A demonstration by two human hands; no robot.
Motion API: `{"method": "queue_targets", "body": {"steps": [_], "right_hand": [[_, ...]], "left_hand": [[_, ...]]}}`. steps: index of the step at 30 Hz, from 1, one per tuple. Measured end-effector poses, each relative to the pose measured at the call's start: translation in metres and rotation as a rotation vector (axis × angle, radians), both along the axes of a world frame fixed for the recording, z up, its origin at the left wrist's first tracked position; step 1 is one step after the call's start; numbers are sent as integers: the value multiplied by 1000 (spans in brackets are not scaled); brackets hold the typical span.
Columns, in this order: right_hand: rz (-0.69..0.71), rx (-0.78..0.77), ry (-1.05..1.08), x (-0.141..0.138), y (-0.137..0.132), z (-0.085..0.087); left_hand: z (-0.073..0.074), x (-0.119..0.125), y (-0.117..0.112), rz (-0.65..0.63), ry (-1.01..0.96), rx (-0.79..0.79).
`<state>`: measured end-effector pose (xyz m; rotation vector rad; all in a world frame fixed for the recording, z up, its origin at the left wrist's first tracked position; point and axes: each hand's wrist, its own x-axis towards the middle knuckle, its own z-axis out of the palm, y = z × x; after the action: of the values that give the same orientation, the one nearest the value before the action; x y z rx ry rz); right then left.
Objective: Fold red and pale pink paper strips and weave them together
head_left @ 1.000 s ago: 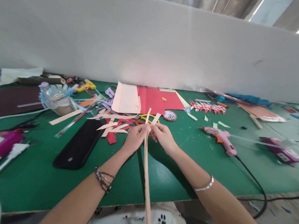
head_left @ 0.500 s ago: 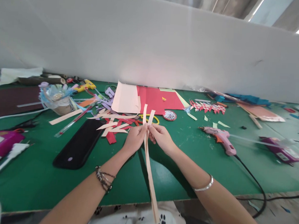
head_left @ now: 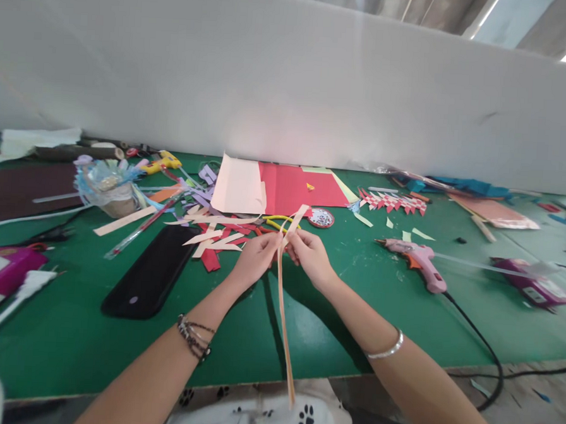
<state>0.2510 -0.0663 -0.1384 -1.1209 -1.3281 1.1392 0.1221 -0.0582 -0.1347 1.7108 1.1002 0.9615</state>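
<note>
Pale peach paper strips (head_left: 284, 326) hang from between my fingers down past the table's front edge, with short ends sticking up above my hands. My left hand (head_left: 260, 255) pinches them from the left, fingers closed. From the other side my right hand (head_left: 309, 256) pinches the same strips close by, the fingertips of both hands nearly touching. How the strips cross or fold is partly hidden by my fingers. Behind my hands lie scissors with yellow handles (head_left: 277, 220). To the left is a pile of cut peach strips (head_left: 215, 237) and red strips (head_left: 210, 259).
A black phone-like slab (head_left: 147, 274) lies left of my hands. On the right are a pink glue gun (head_left: 418, 260) with a cord and a purple power strip (head_left: 530, 287). Red paper (head_left: 289, 187) and a woven red-white strip (head_left: 392, 202) lie toward the white panel (head_left: 290, 79).
The upper ends of the strips, upright and apart before, now slant right and cross. The hanging length has turned more edge-on and its lower end has risen slightly. Both hands keep their pinch.
</note>
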Motion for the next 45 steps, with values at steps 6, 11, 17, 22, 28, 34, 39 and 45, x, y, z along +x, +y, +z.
{"method": "queue_targets", "body": {"steps": [6,11,17,22,28,34,39,45], "right_hand": [[-47,-16,12,0,0,1],[-13,27,-109,-3,-1,-2],[26,37,-126,-1,-1,-3],[71,28,-111,0,0,-3],[78,2,-116,0,-1,1],[-33,-1,3,1,-1,4],[-23,-35,-6,1,-1,3],[65,37,-54,-2,-2,2]], "left_hand": [[-2,2,-2,8,69,68],[-3,1,-2,62,139,182],[-1,2,-3,128,128,192],[0,2,-2,149,86,177],[-3,-1,1,190,-11,110],[-3,2,-2,-15,25,24],[-4,2,0,-46,-15,44],[-9,1,3,6,-11,34]]}}
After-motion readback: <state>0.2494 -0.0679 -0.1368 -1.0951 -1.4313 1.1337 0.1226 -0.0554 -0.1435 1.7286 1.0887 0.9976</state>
